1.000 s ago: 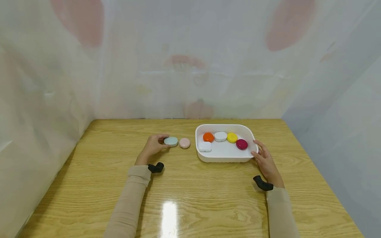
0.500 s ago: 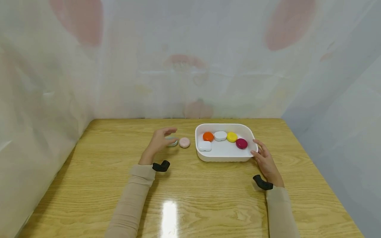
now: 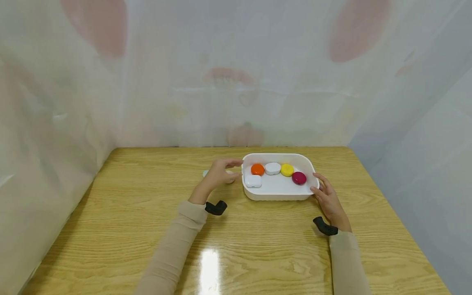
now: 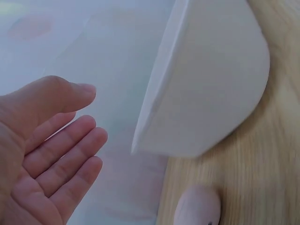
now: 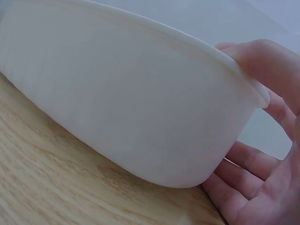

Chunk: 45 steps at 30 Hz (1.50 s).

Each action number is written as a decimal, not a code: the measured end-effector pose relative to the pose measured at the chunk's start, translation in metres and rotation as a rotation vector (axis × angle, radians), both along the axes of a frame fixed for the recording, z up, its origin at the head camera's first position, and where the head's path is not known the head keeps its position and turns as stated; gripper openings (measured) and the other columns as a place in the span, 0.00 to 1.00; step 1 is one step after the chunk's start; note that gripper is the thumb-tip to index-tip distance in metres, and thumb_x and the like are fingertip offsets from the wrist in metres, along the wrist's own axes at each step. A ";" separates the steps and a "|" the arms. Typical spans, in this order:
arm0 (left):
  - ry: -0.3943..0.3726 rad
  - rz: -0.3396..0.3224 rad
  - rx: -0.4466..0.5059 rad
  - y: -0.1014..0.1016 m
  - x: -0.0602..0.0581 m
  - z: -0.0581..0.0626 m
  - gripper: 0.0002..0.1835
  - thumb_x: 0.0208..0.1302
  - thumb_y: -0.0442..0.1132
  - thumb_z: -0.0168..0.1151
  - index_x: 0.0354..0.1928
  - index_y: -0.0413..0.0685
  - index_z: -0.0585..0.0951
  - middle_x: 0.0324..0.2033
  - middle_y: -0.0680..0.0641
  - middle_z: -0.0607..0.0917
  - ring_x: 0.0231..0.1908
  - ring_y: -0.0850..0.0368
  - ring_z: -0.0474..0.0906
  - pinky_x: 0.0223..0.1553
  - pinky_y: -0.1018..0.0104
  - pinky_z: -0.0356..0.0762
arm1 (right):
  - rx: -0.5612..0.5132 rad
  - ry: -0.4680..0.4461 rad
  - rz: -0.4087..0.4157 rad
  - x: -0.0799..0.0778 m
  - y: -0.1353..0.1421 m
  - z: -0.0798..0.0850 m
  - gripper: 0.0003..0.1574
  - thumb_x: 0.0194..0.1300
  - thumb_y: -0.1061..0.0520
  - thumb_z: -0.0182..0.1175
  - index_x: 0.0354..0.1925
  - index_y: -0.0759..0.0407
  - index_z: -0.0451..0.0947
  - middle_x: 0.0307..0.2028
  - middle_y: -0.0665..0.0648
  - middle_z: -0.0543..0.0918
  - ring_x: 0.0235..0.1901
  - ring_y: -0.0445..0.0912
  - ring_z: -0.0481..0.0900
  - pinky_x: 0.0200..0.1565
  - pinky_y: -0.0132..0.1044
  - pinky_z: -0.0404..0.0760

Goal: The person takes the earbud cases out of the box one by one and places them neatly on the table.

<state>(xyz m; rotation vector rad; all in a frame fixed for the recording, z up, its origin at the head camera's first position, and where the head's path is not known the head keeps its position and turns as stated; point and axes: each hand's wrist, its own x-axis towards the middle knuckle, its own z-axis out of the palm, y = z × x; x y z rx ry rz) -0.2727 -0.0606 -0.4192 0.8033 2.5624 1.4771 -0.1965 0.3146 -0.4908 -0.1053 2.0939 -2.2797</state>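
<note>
My left hand hovers just beside the left end of a white plastic tub, thumb and fingers apart and holding nothing. The left wrist view shows a gap between this hand and the tub wall. Beneath the hand lie a pink rounded case and a pale green one, both mostly covered in the head view. My right hand grips the tub's right end; in the right wrist view its thumb lies at the rim and other fingers touch the outer wall.
Inside the tub are an orange case, a white oval one, a yellow one, a crimson one and a white rounded-rectangular one. A wooden table bears everything; a pale curtain hangs behind.
My left hand has let go of the pale green case, risen and moved right across the pink case to the tub's left rim. The right hand and the tub stay put.
</note>
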 end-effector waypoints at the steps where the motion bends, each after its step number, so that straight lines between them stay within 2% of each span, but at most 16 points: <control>1: 0.002 -0.012 -0.010 0.005 -0.001 -0.001 0.23 0.58 0.33 0.67 0.57 0.37 0.79 0.54 0.36 0.83 0.57 0.43 0.79 0.64 0.52 0.75 | -0.002 0.002 0.002 0.000 0.000 0.000 0.32 0.72 0.57 0.51 0.70 0.47 0.56 0.58 0.42 0.66 0.52 0.30 0.74 0.50 0.17 0.77; 4: -0.006 -0.051 -0.035 0.019 -0.004 -0.005 0.23 0.58 0.36 0.69 0.56 0.39 0.79 0.54 0.37 0.83 0.56 0.43 0.79 0.64 0.52 0.75 | -0.003 0.001 0.000 0.001 0.000 0.001 0.32 0.72 0.57 0.51 0.70 0.48 0.55 0.58 0.43 0.66 0.52 0.30 0.74 0.50 0.17 0.77; 8: 0.007 -0.131 -0.068 0.036 -0.009 -0.010 0.24 0.58 0.36 0.68 0.57 0.37 0.79 0.55 0.37 0.83 0.55 0.41 0.79 0.63 0.50 0.76 | -0.003 0.003 -0.005 0.001 -0.001 0.002 0.32 0.72 0.57 0.52 0.70 0.49 0.55 0.57 0.42 0.66 0.52 0.30 0.75 0.50 0.18 0.77; 11: 0.016 -0.168 -0.114 0.046 -0.013 -0.012 0.25 0.57 0.36 0.69 0.57 0.36 0.78 0.56 0.39 0.82 0.55 0.43 0.79 0.62 0.50 0.76 | -0.007 0.009 -0.005 0.001 -0.002 0.003 0.31 0.72 0.57 0.51 0.69 0.47 0.57 0.57 0.42 0.68 0.52 0.30 0.75 0.49 0.18 0.77; 19: 0.010 -0.168 -0.248 0.060 -0.023 -0.013 0.28 0.54 0.39 0.72 0.58 0.40 0.79 0.53 0.43 0.85 0.53 0.51 0.81 0.59 0.60 0.79 | -0.010 -0.005 -0.010 0.002 -0.004 0.003 0.31 0.72 0.57 0.52 0.69 0.47 0.57 0.57 0.42 0.66 0.52 0.31 0.74 0.50 0.18 0.77; 24: 0.043 -0.212 -0.296 0.066 -0.028 -0.014 0.24 0.52 0.35 0.73 0.53 0.39 0.81 0.49 0.42 0.86 0.51 0.50 0.81 0.57 0.60 0.80 | -0.025 0.003 -0.007 0.003 -0.003 0.004 0.31 0.72 0.57 0.52 0.69 0.47 0.57 0.58 0.42 0.67 0.52 0.31 0.75 0.50 0.19 0.77; 28: 0.107 -0.244 -0.363 0.068 -0.031 -0.015 0.21 0.49 0.33 0.74 0.48 0.37 0.83 0.45 0.42 0.86 0.46 0.51 0.79 0.55 0.61 0.79 | -0.028 0.012 -0.005 0.005 -0.003 0.005 0.30 0.72 0.57 0.52 0.69 0.46 0.58 0.57 0.42 0.68 0.52 0.30 0.75 0.50 0.20 0.78; 33: 0.184 -0.265 -0.471 0.070 -0.035 -0.019 0.18 0.46 0.33 0.76 0.41 0.39 0.84 0.38 0.43 0.85 0.38 0.56 0.71 0.46 0.69 0.74 | -0.020 0.013 -0.006 0.006 -0.004 0.006 0.30 0.71 0.57 0.53 0.68 0.45 0.59 0.56 0.42 0.69 0.51 0.30 0.75 0.51 0.19 0.77; 38: 0.249 -0.251 -0.571 0.074 -0.036 -0.020 0.16 0.41 0.32 0.76 0.36 0.43 0.85 0.32 0.46 0.84 0.33 0.59 0.65 0.39 0.71 0.66 | -0.015 0.020 -0.007 0.007 -0.005 0.007 0.29 0.71 0.56 0.54 0.67 0.44 0.60 0.55 0.41 0.71 0.51 0.30 0.76 0.51 0.19 0.77; 42: 0.242 -0.234 -0.630 0.076 -0.033 -0.017 0.16 0.40 0.32 0.76 0.36 0.44 0.84 0.30 0.49 0.82 0.32 0.60 0.64 0.37 0.72 0.65 | -0.009 0.022 -0.009 0.007 -0.005 0.008 0.29 0.72 0.57 0.53 0.68 0.44 0.60 0.55 0.41 0.71 0.51 0.30 0.77 0.51 0.19 0.78; 45: 0.224 -0.224 -0.653 0.077 -0.030 -0.014 0.15 0.40 0.33 0.77 0.34 0.44 0.83 0.25 0.52 0.75 0.31 0.60 0.64 0.35 0.73 0.63 | -0.009 0.024 -0.014 0.007 -0.006 0.008 0.30 0.72 0.58 0.52 0.68 0.47 0.59 0.55 0.42 0.71 0.50 0.29 0.77 0.51 0.19 0.78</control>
